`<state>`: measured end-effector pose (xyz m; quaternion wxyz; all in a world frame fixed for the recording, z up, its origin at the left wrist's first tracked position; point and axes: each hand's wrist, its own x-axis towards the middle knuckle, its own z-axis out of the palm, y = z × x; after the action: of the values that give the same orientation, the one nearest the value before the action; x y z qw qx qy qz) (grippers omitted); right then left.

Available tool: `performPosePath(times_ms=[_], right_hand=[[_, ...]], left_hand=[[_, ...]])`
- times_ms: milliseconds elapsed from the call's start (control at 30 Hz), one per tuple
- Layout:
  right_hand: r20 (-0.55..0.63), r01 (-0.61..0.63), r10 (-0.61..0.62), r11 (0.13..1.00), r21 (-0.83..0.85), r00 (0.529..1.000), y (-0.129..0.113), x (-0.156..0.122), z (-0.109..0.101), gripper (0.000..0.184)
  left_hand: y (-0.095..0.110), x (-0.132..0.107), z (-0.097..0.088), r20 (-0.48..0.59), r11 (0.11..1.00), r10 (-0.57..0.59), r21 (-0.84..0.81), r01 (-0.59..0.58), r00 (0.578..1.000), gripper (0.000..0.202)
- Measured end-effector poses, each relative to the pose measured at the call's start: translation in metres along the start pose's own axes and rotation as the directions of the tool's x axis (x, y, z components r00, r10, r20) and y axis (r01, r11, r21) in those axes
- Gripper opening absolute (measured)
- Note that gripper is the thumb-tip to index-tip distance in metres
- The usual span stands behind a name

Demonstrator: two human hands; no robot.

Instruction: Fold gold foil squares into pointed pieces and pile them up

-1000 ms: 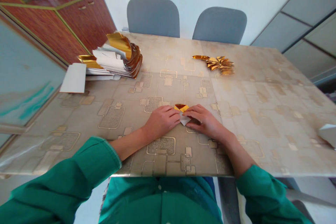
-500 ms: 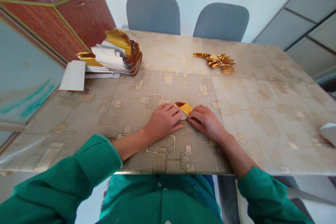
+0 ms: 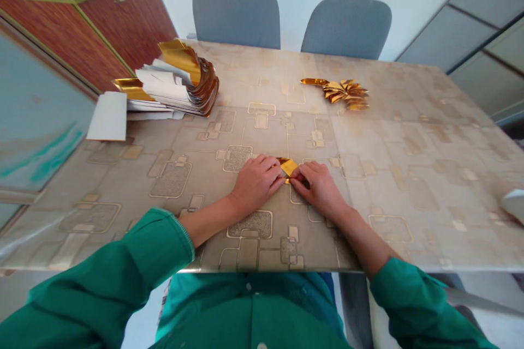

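Both hands meet near the middle of the counter, the left hand (image 3: 257, 184) and the right hand (image 3: 318, 191) curled inward, their fingertips closed from either side on a small folded piece of gold-foil paper (image 3: 288, 167); together they grip it and press it down against the patterned counter (image 3: 429, 251); only its gold top shows above the fingers, the rest being hidden beneath them; a moment ago the hands stood slightly further apart and a white corner poked out below the gold, but now they have drawn together over the fold, and the white is covered; green sleeves (image 3: 110, 267) run back from the wrists toward the person; ahead of the hands and to the right lies a fan of folded gold pieces (image 3: 344, 94), with one long gold strip reaching out to its left; ahead and to the left stands a curved stack of paper strips (image 3: 204, 87), white and gold, with a loose white sheet (image 3: 108, 115) just beside it; well to the right of the right hand, a white object (image 3: 513, 204) sits cut off at the edge of view; far ahead of the hands, beyond the counter, stand two grey chairs (image 3: 236, 11).
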<state>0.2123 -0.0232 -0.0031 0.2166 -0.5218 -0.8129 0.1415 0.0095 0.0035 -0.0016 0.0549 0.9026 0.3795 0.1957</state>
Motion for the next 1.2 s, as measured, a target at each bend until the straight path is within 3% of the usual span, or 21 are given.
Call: performPosePath(times_ms=[300,533,867,1033,1200], right_hand=[[0.006,-0.001,0.001,0.998,-0.066,1.000,0.000,0.001,0.003,0.009],[0.056,0.046,-0.049,0.998,0.050,0.997,0.007,0.000,-0.001,0.005],[0.060,0.138,-0.147,0.982,0.128,0.987,0.011,-0.001,-0.007,0.014],[0.036,0.148,-0.150,0.988,0.053,0.988,0.011,-0.001,-0.004,0.014],[0.061,0.130,-0.127,0.990,-0.048,0.990,0.009,-0.001,-0.003,0.014]], left_hand=[[-0.002,0.002,0.004,-0.019,1.000,-0.021,0.003,0.021,1.000,0.017],[-0.001,0.003,0.001,0.025,0.999,-0.031,0.020,0.031,0.999,0.015],[-0.003,0.003,0.004,-0.031,0.966,0.197,0.177,-0.189,0.980,0.015],[-0.006,-0.005,-0.001,0.026,0.895,0.389,0.227,-0.384,0.921,0.017],[-0.006,-0.019,-0.008,0.108,0.860,0.410,0.285,-0.423,0.906,0.023]])
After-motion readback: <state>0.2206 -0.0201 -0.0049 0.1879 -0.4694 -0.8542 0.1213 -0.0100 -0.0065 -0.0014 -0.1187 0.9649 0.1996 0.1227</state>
